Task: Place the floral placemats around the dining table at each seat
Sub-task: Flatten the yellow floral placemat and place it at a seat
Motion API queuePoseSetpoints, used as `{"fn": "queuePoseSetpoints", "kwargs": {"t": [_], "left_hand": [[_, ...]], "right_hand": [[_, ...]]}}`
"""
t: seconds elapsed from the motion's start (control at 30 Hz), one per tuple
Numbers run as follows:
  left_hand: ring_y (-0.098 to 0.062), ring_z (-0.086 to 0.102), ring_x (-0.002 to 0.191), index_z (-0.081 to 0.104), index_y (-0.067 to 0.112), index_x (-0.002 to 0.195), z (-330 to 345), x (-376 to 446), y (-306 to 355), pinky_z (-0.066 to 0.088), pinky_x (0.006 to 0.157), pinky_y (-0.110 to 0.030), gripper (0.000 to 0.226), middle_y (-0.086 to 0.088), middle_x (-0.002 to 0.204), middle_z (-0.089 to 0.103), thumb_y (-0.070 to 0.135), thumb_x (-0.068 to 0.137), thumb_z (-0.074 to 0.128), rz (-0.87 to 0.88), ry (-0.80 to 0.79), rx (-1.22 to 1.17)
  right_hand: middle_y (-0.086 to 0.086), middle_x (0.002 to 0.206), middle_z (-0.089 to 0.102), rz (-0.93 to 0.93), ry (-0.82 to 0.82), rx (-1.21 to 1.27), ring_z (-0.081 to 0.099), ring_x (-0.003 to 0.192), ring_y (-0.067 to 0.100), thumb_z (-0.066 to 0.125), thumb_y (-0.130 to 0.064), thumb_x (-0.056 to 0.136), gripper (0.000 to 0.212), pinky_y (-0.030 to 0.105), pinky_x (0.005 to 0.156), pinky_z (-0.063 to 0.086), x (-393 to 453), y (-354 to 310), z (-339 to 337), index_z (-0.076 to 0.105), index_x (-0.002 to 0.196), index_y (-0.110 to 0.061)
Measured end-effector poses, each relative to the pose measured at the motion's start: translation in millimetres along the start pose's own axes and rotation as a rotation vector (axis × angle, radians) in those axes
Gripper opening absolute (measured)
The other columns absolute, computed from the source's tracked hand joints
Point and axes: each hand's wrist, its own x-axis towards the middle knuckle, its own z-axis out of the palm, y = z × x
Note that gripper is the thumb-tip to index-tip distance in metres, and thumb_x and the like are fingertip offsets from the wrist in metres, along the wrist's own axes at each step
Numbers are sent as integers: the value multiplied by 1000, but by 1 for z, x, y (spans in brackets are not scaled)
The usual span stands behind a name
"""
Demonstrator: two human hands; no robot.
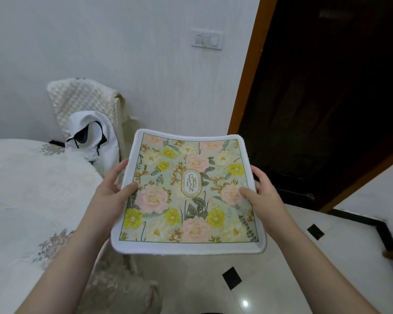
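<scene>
white textured wall [123, 41] fills the space ahead of me, with a pale switch plate [207, 39] set flat into it, and to its right a dark wooden door [327, 87] framed in orange-brown trim. pale glossy floor tiles [281, 268] lie below, dotted with small black diamond insets. at my left sits the round dining table [32, 189], draped in a white quilted cloth stitched with faded flower motifs. behind its far edge stands a chair [84, 100] with a cream quilted cover on its back, and a white garment with dark lining [93, 137] is slumped on the seat.

i'm holding a floral placemat [188, 191] out in the air in front of me, to the right of the table and not touching it. it is a soft, roughly square mat with rounded corners and a thick white fuzzy border; the printed face shows pink peonies, yellow blooms and green leaves on pale green, with an oval label reading "garden" in the middle. it sags a little between my grips. my left hand [114, 189] pinches the left edge, thumb on top and fingers curled under. my right hand [261, 191] pinches the right edge the same way, so my hands are apart, one on each side.
</scene>
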Motion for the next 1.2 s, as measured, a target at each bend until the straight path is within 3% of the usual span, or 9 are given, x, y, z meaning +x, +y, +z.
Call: {"fn": "queuePoseSetpoints", "kwargs": {"t": [0.17,0.33,0.43,0.57,0.73,0.93,1.2], "left_hand": [[-27,77,74,53,56,129,13,35,-5,60,51,-33,54,0,90,79,14,97,63,-32,25,-9],[-29,77,82,56,62,120,38,77,-6,62,57,-38,56,-2,98,79,12,97,62,-65,63,-17],[-28,77,83,56,63,119,56,102,1,62,58,-36,55,0,99,79,13,97,62,-66,111,-23],[-28,77,84,57,62,118,70,128,12,62,58,-38,53,2,102,77,13,97,62,-85,166,-44],[-31,76,89,48,49,138,68,142,15,63,61,-43,55,-2,111,76,12,99,59,-122,231,-57],[-29,77,85,50,56,132,47,158,9,63,60,-44,53,2,101,78,16,99,59,-164,344,-57],[-31,77,85,50,62,128,-16,192,-10,62,71,-53,51,0,100,78,23,98,63,-191,445,-51]], "right_hand": [[-16,101,73,17,-37,-8,75,88,13,62,-9,93,60,34,64,62,51,1,-3,47,106,-65],[-12,106,73,24,-76,-1,74,92,14,63,-9,93,59,43,73,63,118,4,-11,44,134,-46],[-11,110,71,18,-120,9,73,93,12,63,-10,93,63,45,76,62,162,0,-17,41,141,-44],[-12,108,72,27,-213,26,74,93,13,62,-9,93,62,43,74,63,212,-6,-19,42,140,-45],[-12,106,73,10,-339,48,74,93,17,61,-7,92,59,42,69,62,257,-16,-5,48,135,-46],[-14,104,73,24,-446,30,75,91,17,62,-7,91,62,43,67,62,296,-25,35,51,111,-65],[-17,103,72,29,-574,-34,76,87,20,63,-11,91,58,42,62,62,344,-39,117,48,127,-54]]}}
